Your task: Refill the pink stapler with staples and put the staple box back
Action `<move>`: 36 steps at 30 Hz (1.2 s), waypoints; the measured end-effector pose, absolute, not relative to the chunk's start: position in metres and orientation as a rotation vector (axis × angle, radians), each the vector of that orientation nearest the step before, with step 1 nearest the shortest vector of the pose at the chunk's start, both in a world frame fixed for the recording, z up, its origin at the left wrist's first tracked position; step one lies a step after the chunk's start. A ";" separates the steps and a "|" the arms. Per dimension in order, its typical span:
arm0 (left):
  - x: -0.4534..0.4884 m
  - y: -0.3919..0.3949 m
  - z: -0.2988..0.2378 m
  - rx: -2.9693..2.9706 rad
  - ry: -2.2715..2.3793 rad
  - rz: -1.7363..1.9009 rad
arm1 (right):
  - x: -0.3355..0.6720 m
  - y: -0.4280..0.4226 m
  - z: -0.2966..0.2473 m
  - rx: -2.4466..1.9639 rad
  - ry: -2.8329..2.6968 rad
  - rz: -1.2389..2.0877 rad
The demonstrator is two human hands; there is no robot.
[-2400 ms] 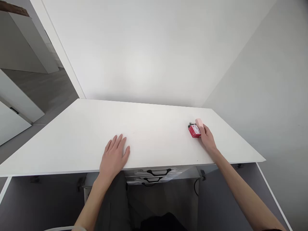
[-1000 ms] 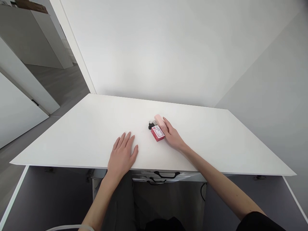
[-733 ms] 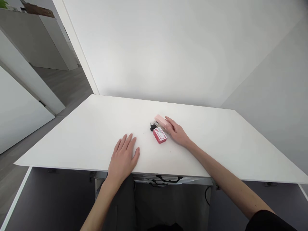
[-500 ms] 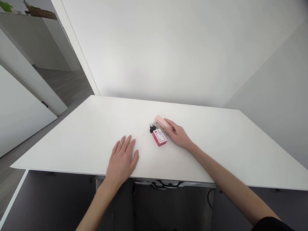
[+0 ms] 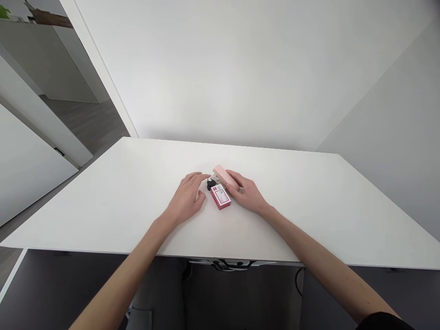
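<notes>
A pink stapler [image 5: 222,176] lies near the middle of the white table [image 5: 309,206]. My right hand [image 5: 248,194] has its fingers closed round the stapler's near side. A small red box [image 5: 220,197] with a white label lies just in front of the stapler. A small black part [image 5: 211,184] sits at the stapler's left end. My left hand [image 5: 188,197] rests on the table to the left, fingers apart, fingertips reaching the stapler's left end and the black part.
A white wall stands behind the table and a grey wall on the right. At the left is a doorway onto a grey floor and white cabinets [image 5: 41,73]. Black cables [image 5: 227,264] hang under the table's front edge.
My right hand slid the stapler and red box from the table's right side to its middle. My left hand left the front edge and moved up to the stapler's left end.
</notes>
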State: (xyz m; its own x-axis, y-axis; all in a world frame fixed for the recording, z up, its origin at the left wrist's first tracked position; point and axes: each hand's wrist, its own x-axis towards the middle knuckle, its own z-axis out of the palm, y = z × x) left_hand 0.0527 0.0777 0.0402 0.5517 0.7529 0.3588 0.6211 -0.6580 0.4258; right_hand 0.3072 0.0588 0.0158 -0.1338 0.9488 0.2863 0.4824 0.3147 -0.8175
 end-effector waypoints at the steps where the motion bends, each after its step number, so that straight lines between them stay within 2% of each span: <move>1: 0.052 0.086 0.040 2.561 1.127 0.728 | 0.307 0.059 0.016 -1.291 -1.757 0.707; 8: 0.058 0.112 0.034 2.720 0.945 0.570 | 0.309 0.062 0.011 -1.319 -1.742 0.677; 14: 0.046 0.125 0.031 2.696 1.248 0.641 | 0.309 0.064 0.012 -1.351 -1.741 0.688; 24: -0.060 0.151 0.037 2.443 1.782 0.662 | 0.309 0.064 0.008 -1.356 -1.741 0.688; 29: -0.052 0.132 0.041 2.640 1.553 0.778 | 0.309 0.063 0.010 -1.352 -1.739 0.696; 36: 0.048 0.074 0.040 2.594 1.096 0.608 | 0.309 0.062 0.009 -1.337 -1.670 0.743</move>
State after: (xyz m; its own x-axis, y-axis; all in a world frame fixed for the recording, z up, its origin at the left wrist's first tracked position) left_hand 0.0478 0.0745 0.0402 0.6276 0.7282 0.2755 0.6193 -0.6814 0.3901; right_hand 0.3094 0.0624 0.0090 -0.0678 0.9661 0.2493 0.4615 0.2518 -0.8507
